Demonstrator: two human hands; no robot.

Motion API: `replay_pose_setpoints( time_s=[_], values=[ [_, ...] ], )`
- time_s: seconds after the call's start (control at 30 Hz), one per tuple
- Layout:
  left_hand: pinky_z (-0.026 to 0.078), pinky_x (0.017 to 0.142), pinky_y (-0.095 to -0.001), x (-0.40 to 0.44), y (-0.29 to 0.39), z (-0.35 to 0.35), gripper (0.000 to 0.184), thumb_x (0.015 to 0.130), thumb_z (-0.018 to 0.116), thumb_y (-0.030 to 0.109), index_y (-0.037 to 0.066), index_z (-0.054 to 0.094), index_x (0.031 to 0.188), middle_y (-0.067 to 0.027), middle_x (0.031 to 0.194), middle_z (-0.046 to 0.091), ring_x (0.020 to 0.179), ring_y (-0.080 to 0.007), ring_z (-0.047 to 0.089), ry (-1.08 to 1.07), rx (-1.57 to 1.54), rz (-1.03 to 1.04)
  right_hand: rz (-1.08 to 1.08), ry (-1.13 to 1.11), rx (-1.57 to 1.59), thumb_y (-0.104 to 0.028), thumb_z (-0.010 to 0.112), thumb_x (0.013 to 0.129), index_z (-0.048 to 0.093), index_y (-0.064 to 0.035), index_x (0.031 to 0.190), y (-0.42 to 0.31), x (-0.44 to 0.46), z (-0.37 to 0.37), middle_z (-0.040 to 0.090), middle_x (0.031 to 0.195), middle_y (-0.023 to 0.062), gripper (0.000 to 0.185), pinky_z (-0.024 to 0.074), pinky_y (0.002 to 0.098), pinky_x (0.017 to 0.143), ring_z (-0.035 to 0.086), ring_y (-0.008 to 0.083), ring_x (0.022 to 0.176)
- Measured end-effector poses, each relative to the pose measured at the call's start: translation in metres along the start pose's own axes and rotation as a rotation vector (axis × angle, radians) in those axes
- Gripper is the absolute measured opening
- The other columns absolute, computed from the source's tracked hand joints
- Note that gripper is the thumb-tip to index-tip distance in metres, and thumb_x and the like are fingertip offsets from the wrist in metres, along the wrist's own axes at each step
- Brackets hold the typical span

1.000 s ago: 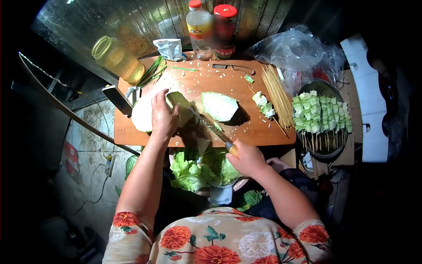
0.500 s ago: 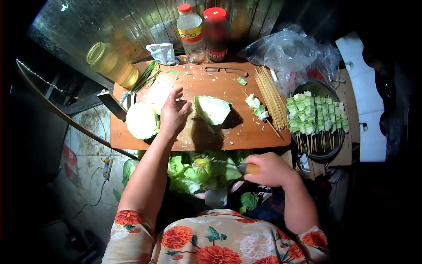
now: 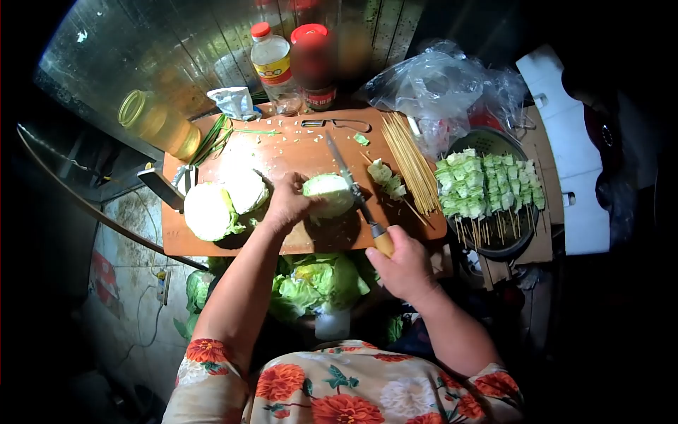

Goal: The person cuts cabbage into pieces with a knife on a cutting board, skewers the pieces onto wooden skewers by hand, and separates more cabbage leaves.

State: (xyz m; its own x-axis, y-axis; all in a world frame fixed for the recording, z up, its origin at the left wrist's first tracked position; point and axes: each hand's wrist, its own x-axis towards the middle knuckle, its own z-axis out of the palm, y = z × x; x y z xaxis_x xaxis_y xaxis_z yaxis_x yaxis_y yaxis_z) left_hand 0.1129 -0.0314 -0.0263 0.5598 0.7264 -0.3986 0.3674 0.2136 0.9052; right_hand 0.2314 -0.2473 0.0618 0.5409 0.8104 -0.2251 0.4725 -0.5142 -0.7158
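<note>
My left hand (image 3: 288, 205) grips the left side of a pale green cabbage piece (image 3: 329, 196) on the wooden board (image 3: 282, 152). In my right hand (image 3: 404, 265) is the wooden handle of a knife (image 3: 346, 169); its blade points up and away, close beside the right side of that piece. Two larger cut cabbage pieces lie to the left, one round and pale (image 3: 210, 212), the other (image 3: 246, 191) leaning next to it. A partly filled cabbage skewer (image 3: 387, 180) lies right of the knife, beside a bundle of bare sticks (image 3: 412, 166).
Several finished skewers (image 3: 487, 185) rest on a dark colander (image 3: 519, 247) at right. Bottles (image 3: 273, 67), a jar of yellow liquid (image 3: 161, 127), a peeler (image 3: 335, 125) and a plastic bag (image 3: 438, 85) stand or lie around the board's back. Loose leaves (image 3: 318, 283) sit below its front edge.
My left hand has moved from the left cabbage pieces to the middle piece and taken hold of it. The knife dipped below the board's front edge, then came back up over the board.
</note>
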Motion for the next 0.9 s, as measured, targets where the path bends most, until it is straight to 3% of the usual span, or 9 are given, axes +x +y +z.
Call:
replay_pose_setpoints(
  time_s=[0.1,0.23,0.3,0.33,0.43,0.9],
  values=[
    [0.052,0.078,-0.0297,-0.019,0.013,0.011,0.048,0.071,0.075,-0.003,-0.003,0.044,0.107,-0.0118,0.100,0.054,0.093,-0.0199,0.057,0.091,0.284,-0.014,-0.060,-0.006,-0.097,-0.028,0.063,0.081,0.050,-0.0024,0.098,-0.002,-0.006,0.014,0.063,0.084,0.0215,0.034,0.0489,0.0489,0.069,0.061,0.0420,0.079],
    [0.051,0.082,-0.0306,-0.020,-0.021,0.004,0.051,0.072,0.073,-0.004,-0.002,0.041,0.113,-0.0126,0.102,0.053,0.094,-0.0207,0.056,0.137,0.134,0.015,-0.131,-0.020,-0.119,-0.025,0.062,0.081,0.048,-0.0015,0.099,-0.001,-0.014,0.032,0.063,0.083,0.0215,0.033,0.0496,0.0487,0.068,0.062,0.0412,0.075],
    [0.049,0.084,-0.0357,-0.028,-0.029,-0.006,0.058,0.070,0.078,0.010,-0.001,0.044,0.116,-0.0199,0.106,0.057,0.096,-0.0272,0.059,0.232,0.221,0.119,-0.150,-0.034,-0.108,-0.025,0.062,0.081,0.047,-0.0014,0.100,-0.005,-0.017,0.040,0.063,0.081,0.0216,0.033,0.0498,0.0485,0.067,0.062,0.0410,0.074],
    [0.047,0.089,-0.0378,-0.037,-0.023,-0.012,0.058,0.071,0.076,0.010,0.002,0.045,0.120,-0.0233,0.112,0.053,0.101,-0.0310,0.057,0.235,0.308,0.213,-0.158,-0.071,-0.117,-0.024,0.062,0.081,0.047,-0.0014,0.100,-0.009,-0.019,0.043,0.063,0.080,0.0218,0.033,0.0499,0.0488,0.067,0.062,0.0411,0.073],
    [0.045,0.091,-0.0394,-0.054,-0.018,-0.028,0.053,0.076,0.074,0.016,0.008,0.048,0.121,-0.0241,0.113,0.050,0.102,-0.0364,0.055,0.223,0.557,0.071,-0.132,-0.175,-0.097,-0.023,0.062,0.082,0.047,-0.0009,0.107,-0.019,-0.023,0.050,0.063,0.082,0.0240,0.037,0.0500,0.0496,0.068,0.062,0.0427,0.075],
    [0.044,0.095,-0.0397,-0.043,-0.041,-0.044,0.048,0.079,0.074,0.019,0.004,0.050,0.118,-0.0255,0.119,0.047,0.108,-0.0379,0.052,0.097,0.476,0.015,-0.131,-0.325,-0.193,-0.019,0.060,0.081,0.046,0.0024,0.100,-0.028,-0.010,0.040,0.062,0.072,0.0251,0.032,0.0501,0.0504,0.064,0.062,0.0432,0.070]
  ],
)
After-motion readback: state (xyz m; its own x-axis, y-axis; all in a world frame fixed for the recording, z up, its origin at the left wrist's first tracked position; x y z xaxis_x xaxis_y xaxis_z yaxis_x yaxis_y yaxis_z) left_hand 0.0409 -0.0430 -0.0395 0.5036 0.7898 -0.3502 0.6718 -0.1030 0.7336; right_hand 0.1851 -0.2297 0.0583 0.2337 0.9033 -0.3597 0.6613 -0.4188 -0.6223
